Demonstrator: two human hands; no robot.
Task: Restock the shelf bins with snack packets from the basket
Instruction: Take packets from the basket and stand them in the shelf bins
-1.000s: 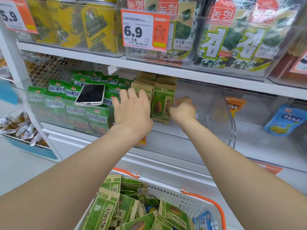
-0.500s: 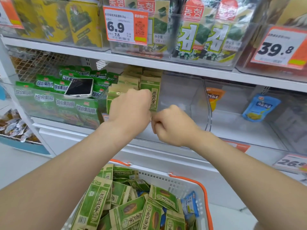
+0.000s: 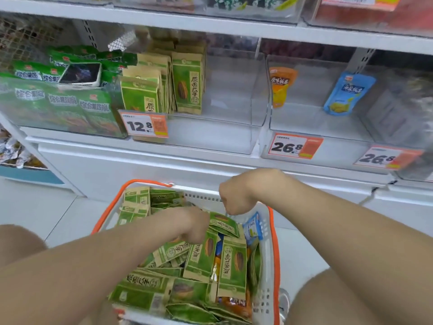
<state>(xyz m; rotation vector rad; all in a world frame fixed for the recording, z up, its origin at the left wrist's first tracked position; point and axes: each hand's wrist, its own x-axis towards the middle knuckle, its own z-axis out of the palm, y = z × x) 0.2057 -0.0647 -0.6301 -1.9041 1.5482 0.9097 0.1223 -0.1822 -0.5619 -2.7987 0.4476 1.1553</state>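
Head view. Shop aisle, pale floor tiles, white shelf (image 3: 210, 26) with clear bins along it. The middle bin (image 3: 234, 109), behind the 12.8 price tag (image 3: 145, 125), holds shelved packets (image 3: 187, 90) of green-and-tan seeds standing upright in rows at its left side, faces forward so the label reads. Its right half is bare, so I judge the restock about half done. A phone (image 3: 82, 73) lies flat on the green bags in the left-hand bin, likely parked there to free both hands. The next bin to the right has one orange pouch (image 3: 281, 86) and one blue pouch (image 3: 349, 93) leaning on its back wall.

The basket (image 3: 273, 242) sits on the floor directly below the middle bin, which keeps the reach short. The loose packets (image 3: 232, 266) in it lie jumbled, with a blue packet (image 3: 253, 227) against the right wall.

Left hand (image 3: 194, 225) is down among the loose packets, wrist bent and fingers buried; I cannot tell if it pinches one. Right hand (image 3: 236, 198) hangs above the basket's far rim, fingers folded under out of sight; I cannot tell its grip either. I read this as reaching for the next handful.
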